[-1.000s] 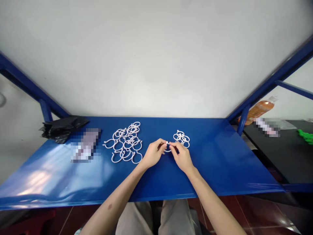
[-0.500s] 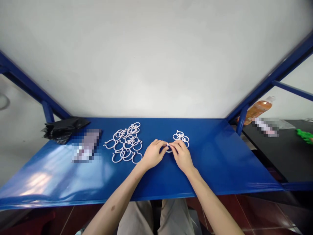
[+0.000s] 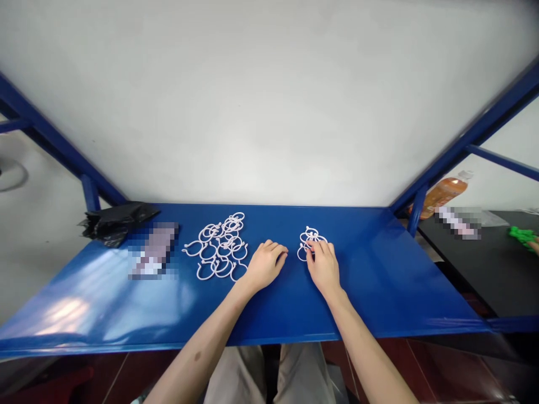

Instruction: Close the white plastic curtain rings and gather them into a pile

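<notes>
My left hand point(image 3: 267, 264) rests above the blue tabletop, its fingers bent and the thumb a little apart, with nothing visible in it. To its right, my right hand point(image 3: 323, 264) pinches a white curtain ring point(image 3: 300, 255) at the edge of a small group of white curtain rings point(image 3: 310, 231). The hand covers part of that group. Left of my left hand lies a larger spread of white curtain rings point(image 3: 221, 247), overlapping one another; many show a gap with small knobs at the ends.
The blue table point(image 3: 269, 322) ends at a white wall point(image 3: 269, 112) behind. A crumpled black plastic bag point(image 3: 120, 221) and a blurred-out item point(image 3: 155, 249) lie at left. On a black table point(image 3: 475, 275) at right are an orange drink bottle point(image 3: 444, 193) and a green object point(image 3: 522, 235), with another person's fingers beside it.
My hands have parted. My right hand has moved right with the curtain ring to the small group, while my left hand has stayed nearly in place, with the ring no longer at its fingertips.
</notes>
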Available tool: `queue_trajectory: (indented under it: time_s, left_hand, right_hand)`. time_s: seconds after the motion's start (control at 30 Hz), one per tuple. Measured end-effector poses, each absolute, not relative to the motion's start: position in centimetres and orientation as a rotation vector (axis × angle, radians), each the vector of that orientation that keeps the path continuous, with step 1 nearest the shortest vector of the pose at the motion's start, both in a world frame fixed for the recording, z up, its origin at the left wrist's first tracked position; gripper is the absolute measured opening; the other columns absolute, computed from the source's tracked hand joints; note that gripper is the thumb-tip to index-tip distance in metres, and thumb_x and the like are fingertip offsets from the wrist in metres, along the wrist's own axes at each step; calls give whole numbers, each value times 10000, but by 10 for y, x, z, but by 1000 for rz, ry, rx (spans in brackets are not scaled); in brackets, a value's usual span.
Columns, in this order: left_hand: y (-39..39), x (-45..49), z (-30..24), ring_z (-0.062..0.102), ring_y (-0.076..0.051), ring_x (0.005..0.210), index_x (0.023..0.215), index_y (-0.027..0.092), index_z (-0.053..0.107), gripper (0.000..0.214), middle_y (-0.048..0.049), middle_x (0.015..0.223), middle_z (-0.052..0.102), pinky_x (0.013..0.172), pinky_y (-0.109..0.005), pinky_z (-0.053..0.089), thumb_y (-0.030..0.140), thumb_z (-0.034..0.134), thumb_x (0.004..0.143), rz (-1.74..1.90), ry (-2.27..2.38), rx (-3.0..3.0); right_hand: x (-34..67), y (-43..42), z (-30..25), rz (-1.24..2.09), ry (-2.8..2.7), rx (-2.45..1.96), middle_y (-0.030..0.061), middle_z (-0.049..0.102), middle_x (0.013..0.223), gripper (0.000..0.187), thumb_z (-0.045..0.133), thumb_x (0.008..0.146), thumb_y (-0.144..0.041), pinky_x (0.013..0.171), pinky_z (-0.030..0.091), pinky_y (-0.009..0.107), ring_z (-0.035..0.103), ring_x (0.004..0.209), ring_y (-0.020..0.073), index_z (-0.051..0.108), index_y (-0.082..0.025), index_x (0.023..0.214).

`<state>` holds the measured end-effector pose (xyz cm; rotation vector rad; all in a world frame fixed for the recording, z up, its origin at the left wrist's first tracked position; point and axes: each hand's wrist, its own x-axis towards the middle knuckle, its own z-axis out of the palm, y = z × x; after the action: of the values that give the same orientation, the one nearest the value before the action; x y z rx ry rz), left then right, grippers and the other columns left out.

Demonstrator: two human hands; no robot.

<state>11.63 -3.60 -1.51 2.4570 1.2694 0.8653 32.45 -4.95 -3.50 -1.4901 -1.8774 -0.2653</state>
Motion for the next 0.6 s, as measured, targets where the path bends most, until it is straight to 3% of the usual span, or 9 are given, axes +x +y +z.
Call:
queue_trajectory:
  time_s: [0.2,0.3,0.5,0.6]
  left_hand:
    - [-32,109,-10,609,-243,947,1012,234,693,208,-64,979,729,849,-403,462,241,485,1004,883,1412,2450]
    - [-29,95,-5,602,-288,982,994,220,693,201,-94,964,718,859,-426,445,256,496,993,855,1703,2446]
    - [-33,64,0,589,-388,1039,1138,140,657,331,-179,985,722,876,-497,422,394,573,944,585,2250,2329]
    - [-38,65,-3,594,-384,1008,1112,153,659,247,-176,944,727,861,-497,417,303,558,943,421,2200,2390]
  right_hand:
    - [326,-50,-32,-190,-1826,-1508,104,657,948,261,481,964,-185,788,516,427,557,899,281,678,-220,1132]
    - [326,-51,-30,-176,-1800,-1510,97,656,931,242,502,956,-188,782,513,418,553,890,277,679,-215,1118]
    - [321,-53,-27,-151,-1793,-1464,79,663,900,202,521,972,-218,809,512,409,561,875,257,675,-203,1103]
    - [318,-54,-25,-128,-1810,-1421,78,674,905,204,515,984,-225,820,516,405,575,885,251,679,-207,1104]
